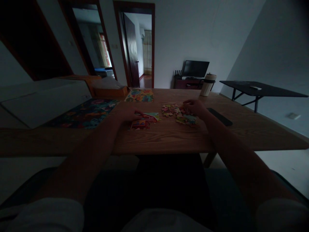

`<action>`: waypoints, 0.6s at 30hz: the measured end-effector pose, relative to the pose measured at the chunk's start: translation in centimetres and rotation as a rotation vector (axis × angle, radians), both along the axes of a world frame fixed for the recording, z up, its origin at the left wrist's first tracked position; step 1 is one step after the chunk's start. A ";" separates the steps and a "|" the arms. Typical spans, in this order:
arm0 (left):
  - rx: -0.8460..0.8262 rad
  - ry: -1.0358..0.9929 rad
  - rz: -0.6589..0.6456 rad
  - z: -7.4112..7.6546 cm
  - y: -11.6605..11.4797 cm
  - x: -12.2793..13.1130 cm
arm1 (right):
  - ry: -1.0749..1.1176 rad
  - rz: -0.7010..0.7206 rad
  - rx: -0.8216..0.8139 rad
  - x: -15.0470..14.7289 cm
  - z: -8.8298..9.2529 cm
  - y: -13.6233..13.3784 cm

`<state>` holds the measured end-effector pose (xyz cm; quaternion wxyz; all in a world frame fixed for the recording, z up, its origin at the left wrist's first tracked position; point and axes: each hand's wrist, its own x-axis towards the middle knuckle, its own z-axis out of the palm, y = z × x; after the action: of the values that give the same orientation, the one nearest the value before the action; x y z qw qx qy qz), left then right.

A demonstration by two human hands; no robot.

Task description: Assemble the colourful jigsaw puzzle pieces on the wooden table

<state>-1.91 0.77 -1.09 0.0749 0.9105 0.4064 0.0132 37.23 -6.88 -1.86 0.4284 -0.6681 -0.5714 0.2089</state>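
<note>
A partly joined jigsaw puzzle (142, 124) with red, blue and green parts lies on the table in front of me. My left hand (127, 113) rests at its left upper edge, fingers stretched out over it. To the right is a loose heap of puzzle pieces (170, 110). More pieces, greenish ones (187, 120), lie just below my right hand (195, 107). That hand is bent down at the heap's right side with its fingers drawn together; whatever is between the fingertips is too small and dark to make out.
On the wooden table (164, 141) are a dark colourful puzzle (89, 112), a lighter picture sheet (139, 95), an orange-brown box (109, 92), a black flat object (219, 116) and a pale tumbler (208, 85). A black folding table (263, 89) stands at the right.
</note>
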 end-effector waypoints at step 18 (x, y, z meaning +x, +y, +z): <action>-0.029 0.034 0.043 -0.2 0.1 0.5 | -0.448 0.529 -0.133 -8.7 -0.4 -2.0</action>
<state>-1.42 0.84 -1.27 0.0809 0.9004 0.4274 -0.0065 28.54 -8.92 -2.30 0.1792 -0.5526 -0.7896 0.1976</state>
